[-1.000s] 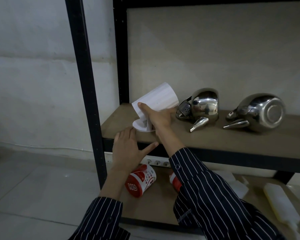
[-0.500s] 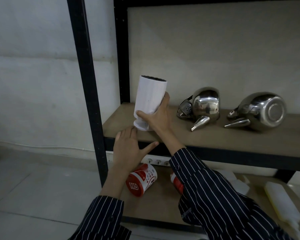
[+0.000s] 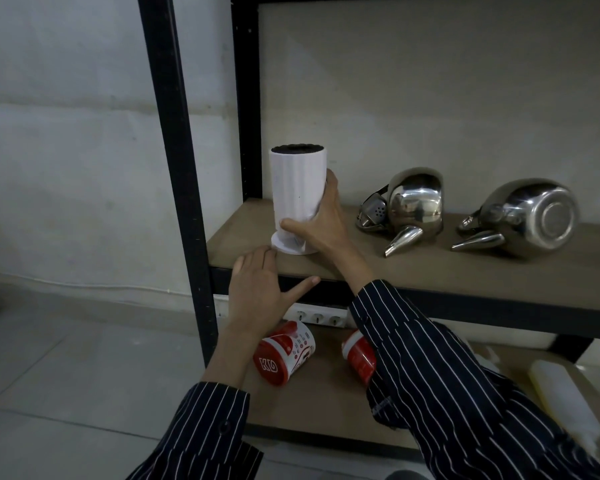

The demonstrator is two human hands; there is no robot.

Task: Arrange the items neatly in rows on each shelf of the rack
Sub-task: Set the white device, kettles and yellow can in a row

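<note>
A white ribbed holder (image 3: 297, 188) with a dark top and a round foot stands upright at the left end of the middle shelf (image 3: 430, 271). My right hand (image 3: 321, 220) grips its lower part, thumb in front and fingers behind. My left hand (image 3: 262, 289) rests flat on the shelf's front edge just below the holder, fingers straight and thumb spread. Two steel teapots lie on their sides to the right, one (image 3: 416, 209) close to my right hand, the other (image 3: 527, 220) farther along.
The rack's black front post (image 3: 177, 168) rises just left of the holder. On the lower shelf lie two red-and-white canisters (image 3: 284, 356) (image 3: 359, 356) on their sides and a pale plastic bottle (image 3: 565, 407) at the right. A white power strip (image 3: 319, 317) sits behind.
My right hand has tipped the white holder from lying tilted to standing upright on its foot. The left hand has stayed on the shelf edge.
</note>
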